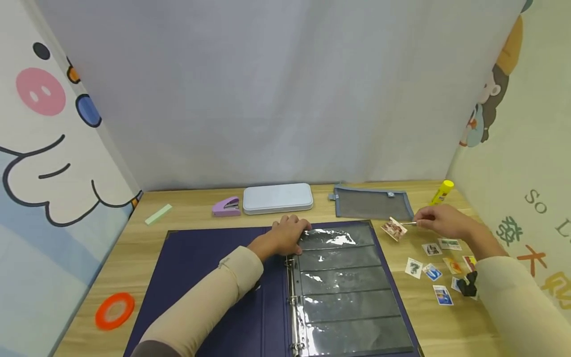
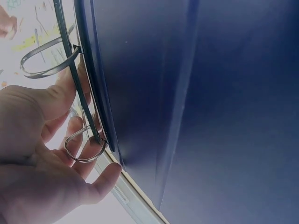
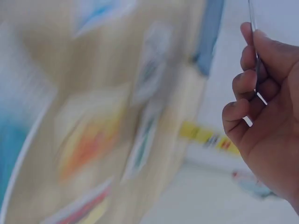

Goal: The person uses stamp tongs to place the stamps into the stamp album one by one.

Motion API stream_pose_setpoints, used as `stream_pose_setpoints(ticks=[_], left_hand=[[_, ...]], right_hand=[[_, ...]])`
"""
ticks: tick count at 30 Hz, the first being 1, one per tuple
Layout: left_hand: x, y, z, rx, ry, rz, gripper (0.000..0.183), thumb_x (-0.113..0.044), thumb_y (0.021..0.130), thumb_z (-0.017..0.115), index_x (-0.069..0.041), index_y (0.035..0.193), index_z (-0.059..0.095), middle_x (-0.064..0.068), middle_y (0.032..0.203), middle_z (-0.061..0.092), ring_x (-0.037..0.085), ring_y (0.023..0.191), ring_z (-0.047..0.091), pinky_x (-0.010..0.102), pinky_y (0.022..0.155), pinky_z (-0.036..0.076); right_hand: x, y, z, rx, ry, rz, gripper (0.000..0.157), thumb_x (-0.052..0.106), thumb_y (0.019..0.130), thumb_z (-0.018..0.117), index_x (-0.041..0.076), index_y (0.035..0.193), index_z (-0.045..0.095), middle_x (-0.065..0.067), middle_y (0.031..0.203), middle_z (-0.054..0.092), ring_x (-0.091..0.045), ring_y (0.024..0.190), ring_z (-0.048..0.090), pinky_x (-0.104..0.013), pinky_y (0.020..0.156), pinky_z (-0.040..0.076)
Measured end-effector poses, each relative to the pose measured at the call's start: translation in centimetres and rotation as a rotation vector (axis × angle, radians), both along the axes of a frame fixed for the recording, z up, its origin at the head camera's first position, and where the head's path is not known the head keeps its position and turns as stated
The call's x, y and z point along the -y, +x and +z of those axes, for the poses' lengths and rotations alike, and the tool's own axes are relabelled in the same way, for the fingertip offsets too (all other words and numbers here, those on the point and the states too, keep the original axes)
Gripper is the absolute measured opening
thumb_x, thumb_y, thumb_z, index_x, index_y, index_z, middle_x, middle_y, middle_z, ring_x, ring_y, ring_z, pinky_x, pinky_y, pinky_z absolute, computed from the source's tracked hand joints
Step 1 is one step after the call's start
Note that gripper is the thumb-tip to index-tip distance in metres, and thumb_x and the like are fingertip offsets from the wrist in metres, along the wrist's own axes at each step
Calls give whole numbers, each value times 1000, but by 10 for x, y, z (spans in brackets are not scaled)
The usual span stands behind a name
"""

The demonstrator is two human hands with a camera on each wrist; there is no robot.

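Observation:
An open dark blue ring-binder stamp album lies on the table with a black pocket page on its right side. My left hand rests at the top of that page beside the spine. In the left wrist view, its fingers are spread near the metal rings. Off the album's upper right corner, my right hand holds slim metal tweezers. A brown-and-white stamp is at their tips, tilted above the table. The right wrist view shows the tweezers between thumb and fingers, the stamp outside that view.
Several loose stamps and a small black object lie by my right forearm. Along the back are a purple stapler, a pale case, a mesh pouch and a yellow glue stick. An orange ring sits left.

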State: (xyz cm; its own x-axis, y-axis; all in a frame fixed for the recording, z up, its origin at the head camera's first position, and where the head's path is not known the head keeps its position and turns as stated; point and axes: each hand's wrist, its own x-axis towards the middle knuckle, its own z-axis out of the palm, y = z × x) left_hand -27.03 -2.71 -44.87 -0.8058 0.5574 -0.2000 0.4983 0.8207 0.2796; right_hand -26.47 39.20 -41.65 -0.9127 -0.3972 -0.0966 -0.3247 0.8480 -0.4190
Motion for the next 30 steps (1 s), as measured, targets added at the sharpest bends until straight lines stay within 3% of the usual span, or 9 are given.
stream_pose_setpoints(ticks=[8, 12, 17, 25, 30], left_hand=[[2, -1, -3, -15, 18, 16, 59, -25, 80, 77, -27, 131, 47, 7, 136, 46, 29, 126, 40, 48, 97, 36], [1, 0, -7, -26, 15, 21, 60, -26, 79, 78, -27, 130, 47, 6, 133, 47, 28, 125, 41, 47, 95, 37], [-2, 1, -7, -43, 4, 17, 60, -28, 78, 79, -27, 129, 45, 6, 132, 47, 27, 126, 42, 46, 95, 37], [-4, 1, -3, -50, -23, 34, 58, -28, 76, 81, -29, 123, 46, 3, 125, 48, 23, 119, 44, 41, 90, 37], [-2, 3, -4, -48, -18, 29, 58, -28, 77, 80, -27, 124, 46, 4, 128, 48, 24, 121, 44, 41, 90, 38]], right_hand=[[85, -50, 8, -104, -38, 102, 13, 13, 94, 59, 7, 95, 70, -4, 87, 69, -10, 75, 53, -30, 71, 44], [123, -67, 5, -156, -36, 176, 13, 12, 93, 59, 7, 93, 71, -3, 86, 69, -10, 73, 54, -31, 70, 44], [159, -73, -1, -193, 32, 287, 9, 12, 90, 62, 8, 88, 71, 0, 83, 68, -9, 72, 53, -32, 69, 44], [189, -72, -3, -88, 167, 416, 9, 12, 89, 65, 15, 84, 72, 6, 79, 67, -8, 74, 56, -32, 72, 48], [200, -68, -11, -141, 224, 483, 9, 13, 86, 68, 19, 80, 71, 9, 77, 64, -8, 75, 55, -32, 74, 47]])
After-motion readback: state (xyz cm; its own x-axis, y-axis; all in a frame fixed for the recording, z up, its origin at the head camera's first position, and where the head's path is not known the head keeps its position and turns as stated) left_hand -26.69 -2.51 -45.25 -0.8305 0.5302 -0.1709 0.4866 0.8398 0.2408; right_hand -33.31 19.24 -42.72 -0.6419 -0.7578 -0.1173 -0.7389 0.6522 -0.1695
